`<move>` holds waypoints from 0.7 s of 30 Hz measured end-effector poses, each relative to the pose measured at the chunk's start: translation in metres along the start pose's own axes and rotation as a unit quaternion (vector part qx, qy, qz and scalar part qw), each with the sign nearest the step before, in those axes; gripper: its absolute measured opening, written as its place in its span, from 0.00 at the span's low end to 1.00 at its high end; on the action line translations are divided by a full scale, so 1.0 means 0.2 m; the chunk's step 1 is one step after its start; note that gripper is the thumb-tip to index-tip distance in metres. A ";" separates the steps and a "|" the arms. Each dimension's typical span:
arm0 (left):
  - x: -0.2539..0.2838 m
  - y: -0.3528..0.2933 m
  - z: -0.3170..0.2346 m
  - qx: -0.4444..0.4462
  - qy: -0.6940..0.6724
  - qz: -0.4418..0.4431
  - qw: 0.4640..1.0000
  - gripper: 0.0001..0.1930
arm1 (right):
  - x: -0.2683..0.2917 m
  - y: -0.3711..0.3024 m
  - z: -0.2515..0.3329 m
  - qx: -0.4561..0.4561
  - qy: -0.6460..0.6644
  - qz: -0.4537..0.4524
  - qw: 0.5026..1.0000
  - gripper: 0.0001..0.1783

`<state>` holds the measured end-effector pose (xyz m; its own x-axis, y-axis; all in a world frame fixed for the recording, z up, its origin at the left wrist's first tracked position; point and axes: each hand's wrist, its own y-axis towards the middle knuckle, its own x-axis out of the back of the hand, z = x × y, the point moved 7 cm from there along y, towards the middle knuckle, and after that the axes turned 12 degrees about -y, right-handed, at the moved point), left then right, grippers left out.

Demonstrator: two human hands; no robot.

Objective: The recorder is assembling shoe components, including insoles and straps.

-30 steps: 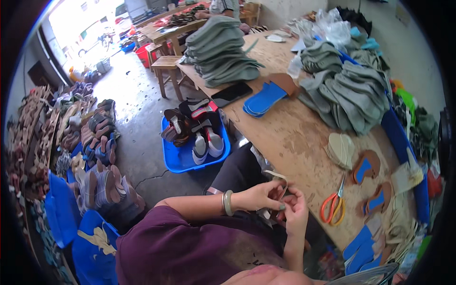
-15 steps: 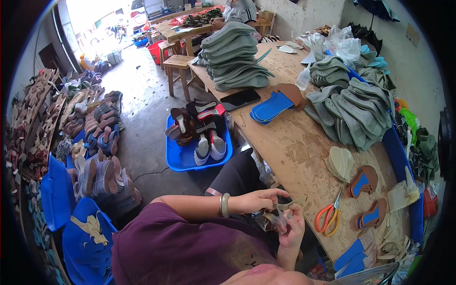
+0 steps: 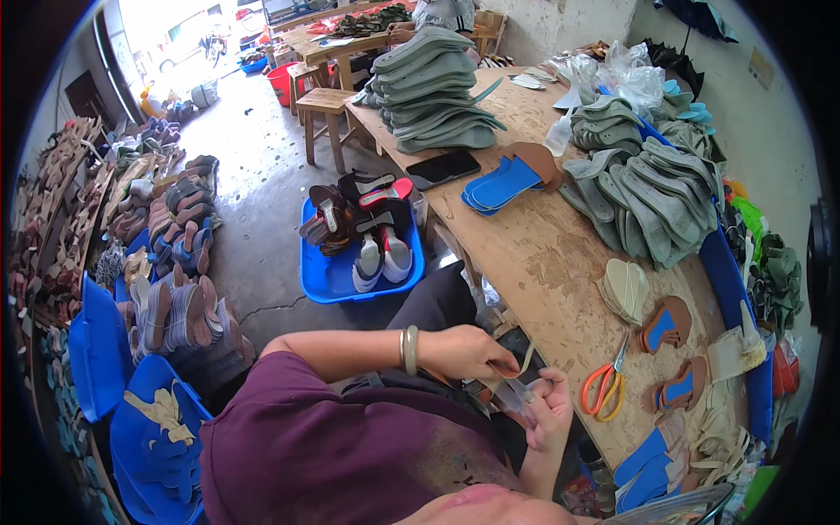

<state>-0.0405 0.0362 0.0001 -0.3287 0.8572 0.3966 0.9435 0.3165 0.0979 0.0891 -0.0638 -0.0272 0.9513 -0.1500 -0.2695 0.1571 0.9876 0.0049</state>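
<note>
In front of my body, at the table's near edge, my left hand [image 3: 468, 352], with a pale bangle at the wrist, is closed in a pinch. My right hand [image 3: 551, 407] is closed too, its fingers bent inward. Both grip a clear plastic piece [image 3: 510, 395] that spans the gap between them. A thin beige strip [image 3: 528, 357] sticks up beside my left fingertips; how it joins the plastic is hidden. Nearest on the wooden table [image 3: 542, 262] lie orange-and-yellow-handled scissors [image 3: 604, 389], right of my right hand.
Grey soles [image 3: 429, 92] stand stacked on the table, near a phone [image 3: 444, 169] and blue insoles [image 3: 503, 185]. Brown-and-blue pieces [image 3: 665, 325] lie at the right. A blue bin of shoes [image 3: 363, 289] sits on the floor. Shoe piles line the left; another person [image 3: 442, 16] sits far back.
My left hand has moved slightly left and turned its back upward, fingers now pointing down. My right hand has shifted a little right. The clear piece is stretched more visibly between them.
</note>
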 end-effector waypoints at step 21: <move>0.83 -0.21 0.54 -0.101 -0.666 -0.474 0.567 0.15 | 1.52 -1.28 0.35 0.355 0.217 -0.481 0.772 0.07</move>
<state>-0.1397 0.2084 -0.0378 -0.3045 -0.0708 -0.9499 0.2580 0.9538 -0.1538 0.3571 -0.3659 -0.0436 0.1504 -0.6161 -0.7732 0.9875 0.1317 0.0871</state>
